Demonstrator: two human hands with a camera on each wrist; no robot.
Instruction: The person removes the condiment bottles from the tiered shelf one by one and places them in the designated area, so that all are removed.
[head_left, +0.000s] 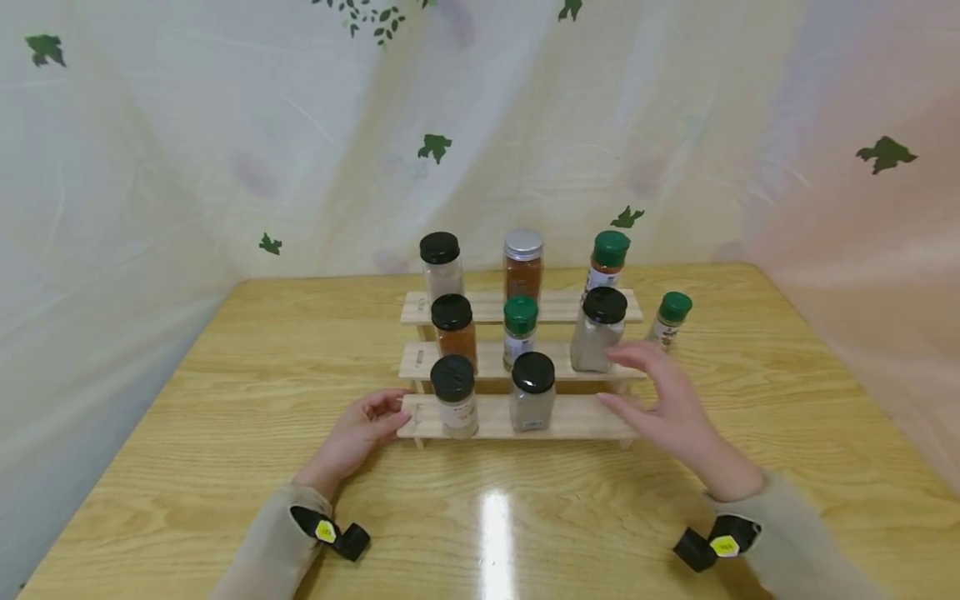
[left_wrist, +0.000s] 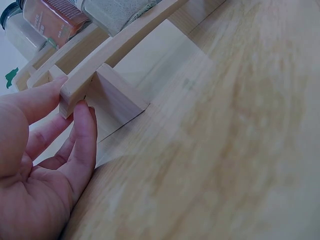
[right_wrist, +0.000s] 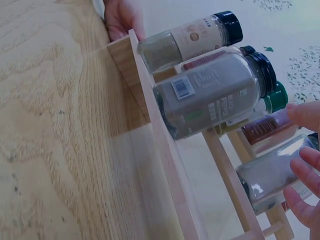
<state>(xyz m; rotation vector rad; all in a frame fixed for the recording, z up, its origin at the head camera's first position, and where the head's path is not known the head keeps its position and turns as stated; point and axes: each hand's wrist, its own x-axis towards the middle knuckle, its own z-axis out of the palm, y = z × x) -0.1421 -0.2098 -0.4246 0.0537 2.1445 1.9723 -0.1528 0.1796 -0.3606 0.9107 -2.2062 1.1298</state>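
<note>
A three-step wooden spice rack stands on the table with spice jars on its steps. At the left end of the lowest step, my left hand pinches the board between thumb and fingers, as the left wrist view also shows. My right hand holds nothing; its thumb and fingers are spread beside the black-lidded jar on the middle step's right. Whether a fingertip touches that jar I cannot tell. A black-lidded jar of grey powder and a labelled jar stand on the lowest step.
A green-capped jar stands on the table right of the rack. The middle step also holds an orange-brown jar and a green-capped jar. Three jars line the top step, including a silver-lidded one. Behind hangs a leaf-patterned cloth.
</note>
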